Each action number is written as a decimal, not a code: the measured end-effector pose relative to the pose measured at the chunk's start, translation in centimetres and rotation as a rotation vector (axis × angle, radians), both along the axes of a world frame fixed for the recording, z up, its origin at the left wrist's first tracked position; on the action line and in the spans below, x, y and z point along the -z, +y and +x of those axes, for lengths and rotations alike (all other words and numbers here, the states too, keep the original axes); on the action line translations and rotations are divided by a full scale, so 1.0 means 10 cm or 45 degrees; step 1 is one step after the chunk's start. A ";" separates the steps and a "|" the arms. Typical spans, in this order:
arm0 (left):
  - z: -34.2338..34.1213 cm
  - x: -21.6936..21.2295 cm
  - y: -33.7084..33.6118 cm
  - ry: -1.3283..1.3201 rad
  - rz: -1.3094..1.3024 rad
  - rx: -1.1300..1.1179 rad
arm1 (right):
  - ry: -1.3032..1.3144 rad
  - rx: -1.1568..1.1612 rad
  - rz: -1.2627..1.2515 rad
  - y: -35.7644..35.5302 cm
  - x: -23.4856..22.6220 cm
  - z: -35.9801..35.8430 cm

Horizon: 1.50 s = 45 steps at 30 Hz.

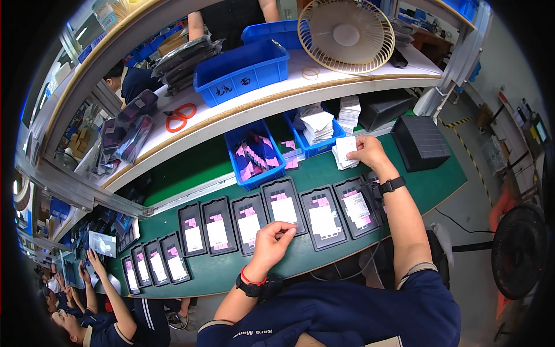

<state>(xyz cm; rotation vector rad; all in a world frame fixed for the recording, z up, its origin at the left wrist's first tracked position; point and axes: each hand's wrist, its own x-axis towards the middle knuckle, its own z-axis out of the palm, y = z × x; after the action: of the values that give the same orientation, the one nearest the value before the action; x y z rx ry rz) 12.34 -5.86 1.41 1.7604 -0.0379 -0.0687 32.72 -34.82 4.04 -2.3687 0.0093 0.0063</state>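
Observation:
My right hand is closed on a white paper slip, the thumb and fingers pinching its right edge. Beneath it lies a small pile of the same slips, beside a blue bin filled with white slips. My left hand is curled at the near end of a black tray; whatever its fingers hold, if anything, is hidden. Several black trays stand in a row, among them one on the right, each with a white slip and pink-and-black pieces inside.
A blue bin of pink-and-black pieces stands behind the trays. Black boxes sit at the right end of the green table. The shelf above carries a blue bin, red-handled scissors and a fan. Co-workers sit at left.

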 end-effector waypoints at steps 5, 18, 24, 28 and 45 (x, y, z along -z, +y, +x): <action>-0.03 -0.02 0.02 0.028 -0.009 -0.003 | -0.011 -0.017 0.348 -0.16 0.16 0.06; 0.02 0.00 -0.07 0.000 0.052 -0.008 | -0.062 0.116 -0.070 -1.19 -0.08 -0.94; 0.01 -0.30 -0.19 -0.340 0.391 0.179 | -0.396 0.266 -0.509 -0.63 0.04 -1.26; 0.02 -0.23 -0.22 -0.424 0.409 0.238 | -0.615 -0.341 -0.287 0.13 -0.24 -1.14; -0.54 0.09 0.67 -0.167 0.170 -0.258 | -0.244 -0.944 -0.632 1.54 0.16 0.10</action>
<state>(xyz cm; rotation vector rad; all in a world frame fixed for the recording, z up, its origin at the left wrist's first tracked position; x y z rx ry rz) 6.95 0.81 0.48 1.8912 0.0508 0.1958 33.74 -19.38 2.39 -2.7048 -1.0618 0.1480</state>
